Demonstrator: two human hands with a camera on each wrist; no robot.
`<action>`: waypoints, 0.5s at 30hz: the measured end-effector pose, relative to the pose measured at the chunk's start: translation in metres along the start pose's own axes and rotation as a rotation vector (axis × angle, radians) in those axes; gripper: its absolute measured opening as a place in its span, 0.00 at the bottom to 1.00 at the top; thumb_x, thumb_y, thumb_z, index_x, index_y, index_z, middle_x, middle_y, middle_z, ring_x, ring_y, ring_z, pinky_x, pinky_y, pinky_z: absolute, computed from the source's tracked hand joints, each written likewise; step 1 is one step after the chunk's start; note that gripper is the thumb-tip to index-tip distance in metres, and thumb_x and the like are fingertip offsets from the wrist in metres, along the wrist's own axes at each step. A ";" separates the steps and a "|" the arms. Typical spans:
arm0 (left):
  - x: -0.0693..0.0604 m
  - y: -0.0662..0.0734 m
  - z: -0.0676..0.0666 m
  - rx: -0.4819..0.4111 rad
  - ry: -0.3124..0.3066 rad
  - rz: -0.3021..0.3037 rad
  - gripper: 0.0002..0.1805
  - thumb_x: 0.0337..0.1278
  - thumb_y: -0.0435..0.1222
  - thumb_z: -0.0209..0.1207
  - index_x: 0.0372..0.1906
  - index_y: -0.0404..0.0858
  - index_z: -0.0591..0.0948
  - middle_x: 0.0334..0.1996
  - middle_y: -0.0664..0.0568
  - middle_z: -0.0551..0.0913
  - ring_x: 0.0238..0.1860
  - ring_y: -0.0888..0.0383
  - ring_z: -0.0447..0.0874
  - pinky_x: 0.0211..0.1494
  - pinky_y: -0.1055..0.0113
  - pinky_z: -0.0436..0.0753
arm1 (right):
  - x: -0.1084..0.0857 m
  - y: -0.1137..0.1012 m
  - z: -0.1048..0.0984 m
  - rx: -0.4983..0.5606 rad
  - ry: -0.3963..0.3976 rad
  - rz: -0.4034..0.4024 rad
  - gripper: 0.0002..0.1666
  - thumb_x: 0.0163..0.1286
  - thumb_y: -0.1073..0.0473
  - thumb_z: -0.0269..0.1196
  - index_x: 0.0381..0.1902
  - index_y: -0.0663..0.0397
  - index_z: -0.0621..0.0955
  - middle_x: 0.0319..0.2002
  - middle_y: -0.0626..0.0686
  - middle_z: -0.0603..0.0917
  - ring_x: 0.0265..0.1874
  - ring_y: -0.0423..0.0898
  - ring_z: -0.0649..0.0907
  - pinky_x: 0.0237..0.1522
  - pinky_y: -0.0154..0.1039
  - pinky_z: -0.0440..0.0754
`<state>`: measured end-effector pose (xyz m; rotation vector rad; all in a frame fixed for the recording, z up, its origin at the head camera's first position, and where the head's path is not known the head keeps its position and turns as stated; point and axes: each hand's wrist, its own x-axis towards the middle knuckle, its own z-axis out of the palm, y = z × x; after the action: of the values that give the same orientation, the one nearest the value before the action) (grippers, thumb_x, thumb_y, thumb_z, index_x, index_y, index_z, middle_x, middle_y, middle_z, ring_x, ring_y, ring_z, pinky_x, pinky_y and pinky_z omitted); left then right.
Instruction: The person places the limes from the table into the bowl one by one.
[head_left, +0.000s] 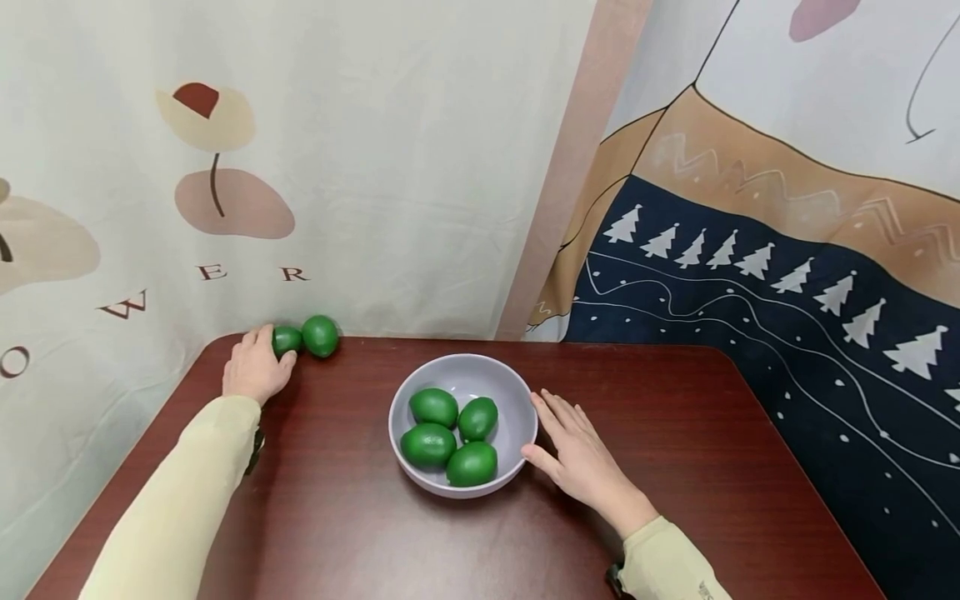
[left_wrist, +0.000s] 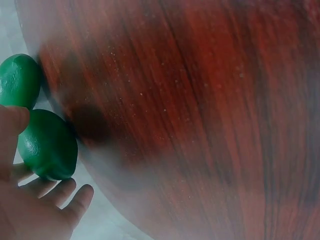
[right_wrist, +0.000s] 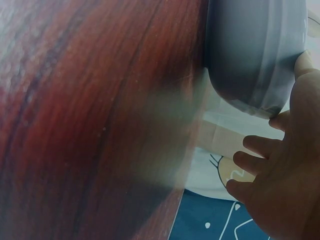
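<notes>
At the table's back left corner, my left hand (head_left: 258,364) is around a green lime (head_left: 287,341), thumb on one side and fingers on the other. In the left wrist view this lime (left_wrist: 48,145) is between the thumb and the fingertips. A second lime (head_left: 320,336) lies right beside it. Mid-table stands a light purple bowl (head_left: 465,492) with several limes (head_left: 429,445) in it. My right hand (head_left: 581,458), fingers mostly straight, touches the bowl's right side. In the right wrist view, the thumb and a finger meet the bowl's outer wall (right_wrist: 255,55).
The dark red wooden table (head_left: 330,517) has rounded back corners. Behind it hangs a pale curtain (head_left: 405,208) with printed shapes and letters. A dark blue printed cloth (head_left: 750,308) with white trees hangs at the right.
</notes>
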<state>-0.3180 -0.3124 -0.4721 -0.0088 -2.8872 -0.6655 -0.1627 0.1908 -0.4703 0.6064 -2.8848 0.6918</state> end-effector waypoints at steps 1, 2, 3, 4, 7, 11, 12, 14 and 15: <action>0.000 0.001 0.000 0.000 0.003 0.001 0.35 0.70 0.40 0.54 0.72 0.21 0.60 0.67 0.19 0.61 0.61 0.19 0.62 0.58 0.25 0.67 | 0.000 0.000 0.000 0.000 0.001 0.001 0.47 0.74 0.41 0.63 0.81 0.55 0.61 0.78 0.64 0.63 0.77 0.65 0.63 0.76 0.66 0.56; 0.000 0.001 0.001 -0.001 0.006 0.002 0.35 0.70 0.40 0.55 0.71 0.21 0.60 0.67 0.19 0.62 0.60 0.20 0.63 0.58 0.25 0.67 | 0.000 0.000 0.000 0.001 0.002 0.004 0.47 0.74 0.41 0.63 0.81 0.55 0.61 0.78 0.64 0.63 0.77 0.65 0.63 0.76 0.66 0.56; 0.000 0.002 0.001 0.001 0.007 0.001 0.35 0.70 0.40 0.55 0.71 0.21 0.61 0.66 0.19 0.62 0.60 0.20 0.63 0.57 0.25 0.67 | 0.000 0.000 0.000 0.001 0.002 0.005 0.47 0.74 0.41 0.63 0.81 0.55 0.61 0.78 0.64 0.63 0.77 0.65 0.63 0.76 0.66 0.56; 0.001 0.003 0.002 0.003 0.008 0.001 0.35 0.70 0.40 0.56 0.70 0.21 0.61 0.66 0.19 0.62 0.60 0.20 0.63 0.57 0.25 0.68 | 0.000 0.000 -0.001 0.002 0.003 0.006 0.47 0.74 0.41 0.63 0.81 0.55 0.61 0.78 0.64 0.63 0.77 0.65 0.63 0.76 0.66 0.56; 0.000 0.005 0.002 0.007 0.002 0.001 0.35 0.68 0.40 0.58 0.69 0.21 0.62 0.63 0.20 0.64 0.58 0.21 0.64 0.54 0.26 0.69 | -0.001 -0.001 -0.001 0.001 0.003 0.003 0.47 0.74 0.41 0.63 0.81 0.55 0.61 0.78 0.64 0.63 0.77 0.65 0.63 0.76 0.66 0.57; -0.001 0.007 0.003 0.016 -0.013 0.007 0.33 0.68 0.39 0.60 0.66 0.21 0.64 0.58 0.22 0.66 0.54 0.22 0.66 0.49 0.28 0.71 | -0.001 -0.002 -0.002 0.004 0.002 -0.003 0.47 0.74 0.41 0.63 0.81 0.56 0.62 0.78 0.65 0.64 0.77 0.65 0.63 0.76 0.67 0.57; -0.002 0.008 0.003 0.017 -0.014 0.008 0.32 0.68 0.39 0.60 0.65 0.21 0.64 0.58 0.22 0.67 0.54 0.23 0.67 0.49 0.28 0.72 | -0.001 -0.002 -0.002 0.004 0.002 -0.003 0.47 0.74 0.41 0.63 0.81 0.56 0.62 0.78 0.65 0.64 0.77 0.65 0.63 0.76 0.66 0.57; -0.002 0.008 0.003 0.015 -0.009 0.011 0.31 0.67 0.38 0.61 0.64 0.22 0.65 0.56 0.22 0.68 0.53 0.23 0.68 0.47 0.29 0.72 | 0.000 -0.002 -0.002 0.003 0.006 -0.006 0.47 0.74 0.41 0.63 0.81 0.56 0.62 0.78 0.65 0.64 0.76 0.65 0.64 0.75 0.67 0.57; -0.002 0.009 0.003 0.011 -0.005 0.013 0.31 0.67 0.38 0.61 0.64 0.21 0.66 0.55 0.22 0.68 0.53 0.23 0.68 0.47 0.29 0.72 | 0.000 -0.002 -0.002 0.004 0.006 -0.005 0.47 0.74 0.41 0.63 0.81 0.55 0.62 0.78 0.65 0.64 0.76 0.66 0.64 0.75 0.67 0.57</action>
<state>-0.3162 -0.3029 -0.4713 -0.0277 -2.8932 -0.6480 -0.1619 0.1902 -0.4679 0.6108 -2.8765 0.6975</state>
